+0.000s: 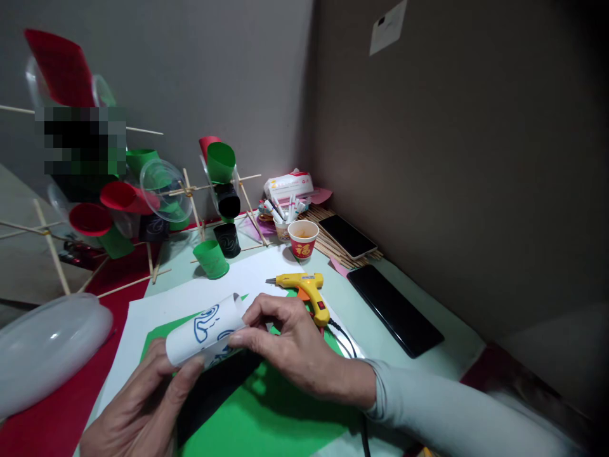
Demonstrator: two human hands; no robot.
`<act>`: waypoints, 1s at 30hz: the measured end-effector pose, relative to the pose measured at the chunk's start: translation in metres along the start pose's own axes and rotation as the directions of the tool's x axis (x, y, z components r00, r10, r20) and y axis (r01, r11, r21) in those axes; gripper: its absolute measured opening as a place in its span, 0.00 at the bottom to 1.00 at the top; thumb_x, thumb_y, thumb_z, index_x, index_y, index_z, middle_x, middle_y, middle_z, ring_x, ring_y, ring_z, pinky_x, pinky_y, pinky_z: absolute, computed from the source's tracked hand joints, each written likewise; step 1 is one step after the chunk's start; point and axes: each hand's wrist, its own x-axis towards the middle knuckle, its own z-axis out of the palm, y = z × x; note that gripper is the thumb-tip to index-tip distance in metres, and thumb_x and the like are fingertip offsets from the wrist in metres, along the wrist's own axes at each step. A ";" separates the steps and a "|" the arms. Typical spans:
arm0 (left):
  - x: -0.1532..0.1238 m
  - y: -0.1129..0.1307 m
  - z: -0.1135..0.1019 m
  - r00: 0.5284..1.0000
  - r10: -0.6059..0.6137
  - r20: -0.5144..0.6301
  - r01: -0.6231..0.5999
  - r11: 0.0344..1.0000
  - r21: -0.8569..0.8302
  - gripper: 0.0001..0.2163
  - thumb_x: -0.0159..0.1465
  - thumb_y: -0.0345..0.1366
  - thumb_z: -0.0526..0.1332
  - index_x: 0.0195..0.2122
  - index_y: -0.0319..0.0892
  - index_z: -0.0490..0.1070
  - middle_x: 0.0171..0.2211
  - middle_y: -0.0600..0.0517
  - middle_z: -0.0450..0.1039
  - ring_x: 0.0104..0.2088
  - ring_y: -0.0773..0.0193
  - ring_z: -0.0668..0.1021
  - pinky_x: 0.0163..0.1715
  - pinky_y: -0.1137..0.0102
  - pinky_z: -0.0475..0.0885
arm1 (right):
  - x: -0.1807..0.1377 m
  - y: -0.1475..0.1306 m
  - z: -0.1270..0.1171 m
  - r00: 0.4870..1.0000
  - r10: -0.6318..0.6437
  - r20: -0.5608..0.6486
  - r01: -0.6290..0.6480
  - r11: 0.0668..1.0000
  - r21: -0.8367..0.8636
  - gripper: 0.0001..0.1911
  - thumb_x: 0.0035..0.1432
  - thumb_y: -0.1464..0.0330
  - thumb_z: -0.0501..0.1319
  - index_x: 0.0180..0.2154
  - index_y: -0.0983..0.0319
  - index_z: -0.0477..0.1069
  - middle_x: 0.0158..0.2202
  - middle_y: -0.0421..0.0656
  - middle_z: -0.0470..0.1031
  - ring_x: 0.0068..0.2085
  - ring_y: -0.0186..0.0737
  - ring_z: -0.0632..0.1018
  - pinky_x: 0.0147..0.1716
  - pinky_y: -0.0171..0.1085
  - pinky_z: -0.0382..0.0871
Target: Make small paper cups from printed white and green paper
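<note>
A white paper tube with blue drawn shapes is held between both hands just above a green paper sheet. My left hand pinches the tube's near left end from below. My right hand reaches across and presses fingertips on the tube's right end and seam. A black sheet lies under the tube on the green paper. A yellow hot glue gun rests just behind my right hand.
Skewer frames carry green, red and black paper cups at the back left. A loose green cup, a red paper cup, a marker cup, two dark phones, skewers and a clear plastic dome surround the white sheet.
</note>
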 end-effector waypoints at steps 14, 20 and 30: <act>0.014 0.079 0.018 0.869 -0.490 0.063 0.482 0.812 -0.328 0.14 0.49 0.47 0.75 0.35 0.50 0.84 0.43 0.55 0.85 0.64 0.37 0.74 0.71 0.47 0.58 | -0.003 0.009 0.003 0.995 0.083 -0.051 -0.085 0.995 -0.058 0.20 0.57 0.55 0.71 0.23 0.59 0.69 0.24 0.36 0.69 0.28 0.35 0.68 0.29 0.35 0.61; 0.017 0.100 0.025 0.832 -0.538 0.132 0.523 0.684 -0.509 0.10 0.49 0.42 0.74 0.31 0.50 0.80 0.36 0.56 0.86 0.48 0.50 0.85 0.45 0.69 0.84 | -0.006 0.011 0.006 0.995 0.081 -0.056 -0.084 0.995 -0.045 0.17 0.58 0.61 0.69 0.24 0.60 0.67 0.24 0.35 0.67 0.28 0.34 0.66 0.28 0.34 0.59; 0.019 0.104 0.021 0.862 -0.464 0.205 0.499 0.702 -0.508 0.23 0.42 0.47 0.83 0.36 0.47 0.80 0.35 0.55 0.86 0.37 0.58 0.87 0.38 0.80 0.81 | -0.010 0.016 0.012 0.998 -0.062 -0.031 0.059 0.992 -0.115 0.14 0.57 0.69 0.68 0.25 0.60 0.65 0.23 0.33 0.64 0.25 0.30 0.64 0.28 0.31 0.59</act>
